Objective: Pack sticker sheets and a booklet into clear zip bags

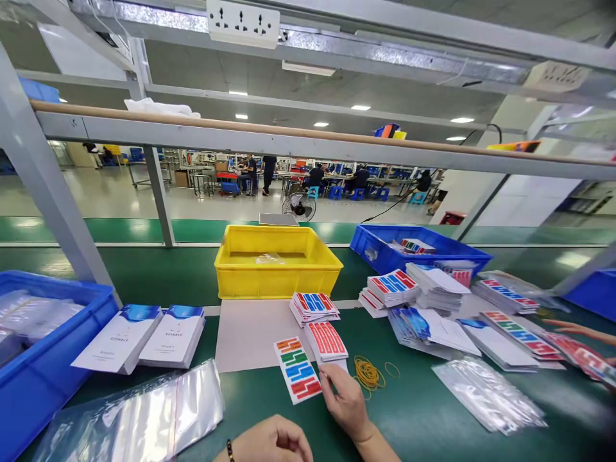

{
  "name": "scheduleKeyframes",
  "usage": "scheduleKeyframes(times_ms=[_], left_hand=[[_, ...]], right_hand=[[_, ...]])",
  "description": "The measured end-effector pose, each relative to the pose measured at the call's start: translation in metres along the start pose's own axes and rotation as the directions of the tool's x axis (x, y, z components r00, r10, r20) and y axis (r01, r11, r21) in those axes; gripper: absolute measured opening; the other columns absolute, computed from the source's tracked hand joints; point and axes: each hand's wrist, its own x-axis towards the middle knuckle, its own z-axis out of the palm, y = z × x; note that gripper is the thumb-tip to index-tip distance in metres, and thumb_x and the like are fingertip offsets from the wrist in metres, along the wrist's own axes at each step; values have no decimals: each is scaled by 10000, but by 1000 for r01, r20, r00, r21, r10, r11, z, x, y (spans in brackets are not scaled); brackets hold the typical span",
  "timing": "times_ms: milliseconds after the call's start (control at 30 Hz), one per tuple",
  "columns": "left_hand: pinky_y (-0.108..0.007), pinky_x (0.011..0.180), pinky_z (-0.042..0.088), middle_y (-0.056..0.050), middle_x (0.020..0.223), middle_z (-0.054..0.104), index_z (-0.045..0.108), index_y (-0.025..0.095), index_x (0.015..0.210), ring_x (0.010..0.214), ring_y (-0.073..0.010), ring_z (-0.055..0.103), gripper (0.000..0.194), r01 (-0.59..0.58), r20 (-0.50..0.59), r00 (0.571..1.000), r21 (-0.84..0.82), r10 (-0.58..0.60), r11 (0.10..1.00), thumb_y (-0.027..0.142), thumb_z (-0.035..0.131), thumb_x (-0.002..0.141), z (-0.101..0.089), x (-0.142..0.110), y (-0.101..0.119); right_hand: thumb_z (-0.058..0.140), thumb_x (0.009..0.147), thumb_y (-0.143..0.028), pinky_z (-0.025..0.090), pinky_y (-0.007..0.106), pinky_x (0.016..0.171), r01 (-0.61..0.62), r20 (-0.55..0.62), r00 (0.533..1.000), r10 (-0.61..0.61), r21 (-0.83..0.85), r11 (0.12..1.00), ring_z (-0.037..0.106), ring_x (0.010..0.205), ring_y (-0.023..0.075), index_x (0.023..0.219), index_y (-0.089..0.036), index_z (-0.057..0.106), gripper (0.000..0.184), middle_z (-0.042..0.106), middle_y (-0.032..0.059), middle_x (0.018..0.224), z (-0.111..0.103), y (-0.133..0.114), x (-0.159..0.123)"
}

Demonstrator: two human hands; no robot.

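Observation:
My right hand (pixel 344 398) has its thumb and forefinger pinched together at the right edge of a card (pixel 297 369) printed with orange, green, blue and red shapes. Whether anything is between those fingertips is too small to tell. Just beyond it lie a stack of red-printed cards (pixel 327 340) and a stack of red-and-blue-printed cards (pixel 315 305). My left hand (pixel 276 443) is at the bottom edge, fingers curled inward and partly cut off, so their contents are hidden. Yellow rubber bands (pixel 368 374) lie right of my right hand.
A yellow bin (pixel 279 281) stands ahead. Blue bins flank the table at left (pixel 58 359) and right (pixel 385 253). White booklets (pixel 171 337) and clear plastic bags (pixel 158 410) lie left; card stacks (pixel 392 285) and more bags (pixel 488 391) lie right, near another person's hand (pixel 582 330).

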Motion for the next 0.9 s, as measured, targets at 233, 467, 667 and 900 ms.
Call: scheduleKeyframes(times_ms=[233,467,667,900], left_hand=[[-208,405,293,38,548,550,681,157,833,403,-64,430,506,36,9,999,-146,-35,989,551,722,516,-15,5,-15],[-207,419,245,57,526,513,696,177,793,418,-48,375,521,34,-56,997,-166,-44,986,547,777,434,-13,7,-20],[-236,478,309,26,591,551,683,178,759,496,-82,442,636,54,-134,989,-115,-69,992,635,757,323,-15,8,-26],[-276,516,347,24,558,490,614,170,659,501,-104,412,508,44,-520,854,90,9,995,641,661,475,-1,11,-17]], right_hand=[[471,836,-309,486,501,804,-206,-96,977,190,-203,957,557,961,292,1020,-141,554,262,575,163,1006,-4,29,45],[531,782,-249,473,421,868,65,186,981,-59,-22,998,552,1017,261,955,-190,602,196,581,116,1089,37,-37,99],[509,804,-242,510,424,812,103,210,968,-136,160,982,591,968,262,959,-187,608,192,624,124,1049,49,-75,88],[453,860,-320,571,370,698,102,33,993,-110,184,978,670,828,250,902,-190,630,223,696,105,881,55,-36,21]])
